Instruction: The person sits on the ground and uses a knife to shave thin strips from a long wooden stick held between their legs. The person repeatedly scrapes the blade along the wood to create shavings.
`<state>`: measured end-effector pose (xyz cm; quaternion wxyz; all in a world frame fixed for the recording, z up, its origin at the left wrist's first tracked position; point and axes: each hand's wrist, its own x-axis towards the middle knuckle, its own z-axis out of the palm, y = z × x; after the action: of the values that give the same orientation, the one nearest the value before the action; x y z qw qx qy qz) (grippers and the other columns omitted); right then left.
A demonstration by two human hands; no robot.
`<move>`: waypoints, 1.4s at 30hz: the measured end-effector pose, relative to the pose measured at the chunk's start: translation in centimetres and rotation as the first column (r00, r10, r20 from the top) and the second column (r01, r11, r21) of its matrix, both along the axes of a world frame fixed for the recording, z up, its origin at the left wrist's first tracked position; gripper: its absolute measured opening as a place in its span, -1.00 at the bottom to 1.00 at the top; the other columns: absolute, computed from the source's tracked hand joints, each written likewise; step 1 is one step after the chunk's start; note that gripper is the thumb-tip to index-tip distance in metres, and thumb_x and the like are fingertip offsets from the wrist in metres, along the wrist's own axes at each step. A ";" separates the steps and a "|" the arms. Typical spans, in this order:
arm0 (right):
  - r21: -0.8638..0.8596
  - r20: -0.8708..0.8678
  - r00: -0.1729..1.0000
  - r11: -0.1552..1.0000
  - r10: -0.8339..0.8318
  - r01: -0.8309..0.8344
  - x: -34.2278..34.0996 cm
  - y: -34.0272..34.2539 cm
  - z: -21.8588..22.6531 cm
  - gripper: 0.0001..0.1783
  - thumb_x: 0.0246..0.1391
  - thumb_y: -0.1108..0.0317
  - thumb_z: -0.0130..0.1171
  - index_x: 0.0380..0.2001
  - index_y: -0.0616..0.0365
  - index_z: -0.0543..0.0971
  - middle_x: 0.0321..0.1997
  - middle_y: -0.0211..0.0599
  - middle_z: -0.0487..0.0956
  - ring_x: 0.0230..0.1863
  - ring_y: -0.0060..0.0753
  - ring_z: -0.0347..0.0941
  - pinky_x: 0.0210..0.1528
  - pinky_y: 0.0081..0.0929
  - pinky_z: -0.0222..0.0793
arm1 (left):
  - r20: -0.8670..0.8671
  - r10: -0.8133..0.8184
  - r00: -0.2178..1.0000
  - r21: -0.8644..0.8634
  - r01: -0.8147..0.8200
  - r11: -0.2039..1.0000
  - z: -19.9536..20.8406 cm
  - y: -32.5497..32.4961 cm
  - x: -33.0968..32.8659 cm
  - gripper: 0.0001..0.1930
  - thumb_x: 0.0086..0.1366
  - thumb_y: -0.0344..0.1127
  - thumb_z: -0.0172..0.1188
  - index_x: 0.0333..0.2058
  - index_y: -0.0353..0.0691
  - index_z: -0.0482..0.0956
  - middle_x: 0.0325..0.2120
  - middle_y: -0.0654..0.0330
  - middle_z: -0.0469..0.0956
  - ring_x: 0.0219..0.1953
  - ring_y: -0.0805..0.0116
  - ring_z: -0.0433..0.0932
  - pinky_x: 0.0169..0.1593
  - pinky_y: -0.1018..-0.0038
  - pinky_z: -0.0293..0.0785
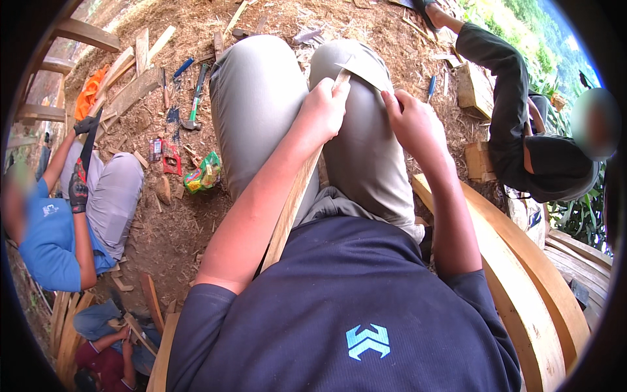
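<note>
My left hand (324,112) is closed round a long narrow wooden strip (292,212), just short of its far end. The strip slants back under my left forearm toward my waist. In my closed right hand (416,124) is a knife, its pale blade (364,74) pointing left across my right knee. The blade's tip lies close to the strip's far end; whether they touch I cannot tell. My fingers hide the knife's handle. Both hands are above my grey trouser legs (258,98).
A hammer (195,108), a chisel (165,91) and snack packets (204,173) lie on the shaving-strewn ground to my left. Beyond them a person in blue (55,228) holds a saw (83,157). Thick beams (516,281) flank my right; another person (555,163) sits beyond.
</note>
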<state>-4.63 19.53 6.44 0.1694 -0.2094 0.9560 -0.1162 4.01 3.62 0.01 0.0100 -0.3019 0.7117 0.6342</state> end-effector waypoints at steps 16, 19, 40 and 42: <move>0.167 -0.119 0.993 0.986 0.026 -0.005 2.0 -2.3 -0.7 -0.46 0.43 -0.07 -0.25 -0.20 0.17 0.53 -0.26 0.15 0.65 -0.17 0.23 0.61 -0.09 0.08 0.48 | -0.060 -0.018 0.998 -0.337 -0.003 0.942 -2.7 -0.2 -0.5 -0.60 0.50 -0.03 -0.07 -0.21 -0.35 0.35 -0.57 -0.08 0.55 -0.62 0.10 0.58 -0.51 0.22 0.50; 0.170 -0.092 0.996 0.985 -0.020 0.035 2.6 -3.0 -1.0 -0.44 0.44 -0.09 -0.27 -0.15 0.18 0.52 -0.20 0.16 0.66 -0.12 0.21 0.62 -0.04 0.07 0.49 | -0.034 -0.022 0.999 -0.373 0.008 0.928 -2.4 -0.3 -0.5 -0.58 0.49 -0.03 -0.09 -0.16 -0.38 0.35 -0.54 -0.15 0.57 -0.59 0.03 0.61 -0.46 0.18 0.53; -0.133 -0.083 0.996 0.990 0.034 -0.045 0.0 -2.7 -2.9 -0.48 0.42 -0.07 -0.22 -0.15 0.16 0.53 -0.23 0.21 0.62 -0.12 0.29 0.55 -0.04 0.09 0.42 | -0.011 -0.061 0.998 -0.136 0.059 0.989 -1.0 0.0 0.1 -0.69 0.50 -0.11 -0.01 -0.23 -0.31 0.35 -0.56 0.11 0.52 -0.72 0.38 0.47 -0.63 0.37 0.42; -0.081 -0.051 0.998 0.996 0.025 -0.029 0.2 -1.8 -2.3 -0.48 0.40 -0.08 -0.19 -0.18 0.13 0.55 -0.24 0.18 0.63 -0.12 0.28 0.55 -0.04 0.08 0.42 | 0.000 -0.042 0.999 0.173 0.042 0.984 1.9 0.2 0.5 -0.74 0.52 -0.15 -0.03 -0.22 -0.26 0.33 -0.58 0.21 0.48 -0.74 0.51 0.41 -0.68 0.47 0.37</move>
<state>-4.39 17.76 4.18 0.1382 -0.2318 0.9515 -0.1475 4.54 3.78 1.95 0.0511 -0.2860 0.6601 0.6927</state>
